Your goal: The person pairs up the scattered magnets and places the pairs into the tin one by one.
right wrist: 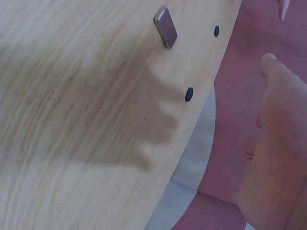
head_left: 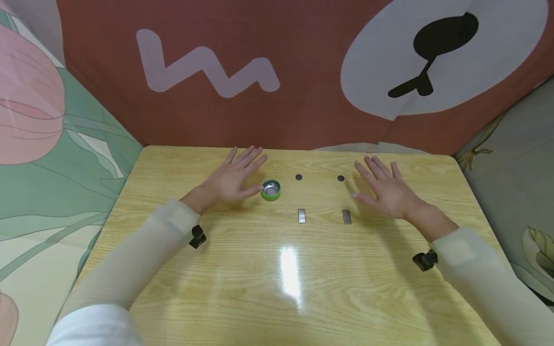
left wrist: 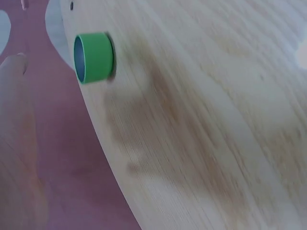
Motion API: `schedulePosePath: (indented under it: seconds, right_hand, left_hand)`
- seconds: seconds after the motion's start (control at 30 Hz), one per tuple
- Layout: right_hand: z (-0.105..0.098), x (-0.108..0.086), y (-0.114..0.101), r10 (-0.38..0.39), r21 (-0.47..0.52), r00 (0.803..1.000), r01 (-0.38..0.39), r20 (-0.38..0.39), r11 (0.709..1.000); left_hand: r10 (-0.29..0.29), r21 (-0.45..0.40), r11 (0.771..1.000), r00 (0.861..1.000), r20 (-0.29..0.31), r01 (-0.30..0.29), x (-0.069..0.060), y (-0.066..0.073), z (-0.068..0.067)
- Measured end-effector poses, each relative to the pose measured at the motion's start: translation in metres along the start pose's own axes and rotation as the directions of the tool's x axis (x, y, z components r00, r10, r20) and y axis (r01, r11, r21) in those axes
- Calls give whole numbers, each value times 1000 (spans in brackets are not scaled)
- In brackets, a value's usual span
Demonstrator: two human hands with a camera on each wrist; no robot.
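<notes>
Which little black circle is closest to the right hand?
The right-side black disc, beside the right hand; the other black disc lies nearer the green container.

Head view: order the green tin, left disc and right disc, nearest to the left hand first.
1. Green tin: just right of the left hand.
2. Left disc: right of the tin.
3. Right disc: farther right, near the right hand.

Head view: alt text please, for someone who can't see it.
Left hand and right hand reach over a wooden table, fingers spread. Between them sit a green container by the left hand, two dark discs and, nearer the wearer, two small plates.
</notes>
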State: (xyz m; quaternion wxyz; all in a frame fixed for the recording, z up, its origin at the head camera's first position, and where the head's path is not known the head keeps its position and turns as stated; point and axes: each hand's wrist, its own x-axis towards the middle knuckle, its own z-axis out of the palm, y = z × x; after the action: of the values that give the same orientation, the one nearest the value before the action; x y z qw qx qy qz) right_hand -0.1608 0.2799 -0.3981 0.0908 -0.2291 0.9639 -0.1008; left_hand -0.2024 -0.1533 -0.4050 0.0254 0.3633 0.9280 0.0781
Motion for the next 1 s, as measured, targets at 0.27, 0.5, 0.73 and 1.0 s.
schedulePosePath:
  seconds: [0.27, 0.5, 0.73, 1.0]
  right_hand:
    - [6, -7, -8, -81, 25, 997, 81, -21, 996]
    - [18, -12, -14, -143, 57, 988, 147, -63, 988]
    - [26, -20, -20, -122, 125, 992, 125, -27, 984]
    - [41, -26, -23, -146, 120, 988, 152, -58, 981]
  left_hand:
    - [83, -28, 996, 996, -23, -84, 9, 26, 5]
    - [150, -56, 987, 989, -19, -151, 14, 51, 14]
    - [180, -150, 971, 983, -47, -185, 17, 69, 28]
    - [103, -158, 982, 994, -24, -106, 11, 89, 47]
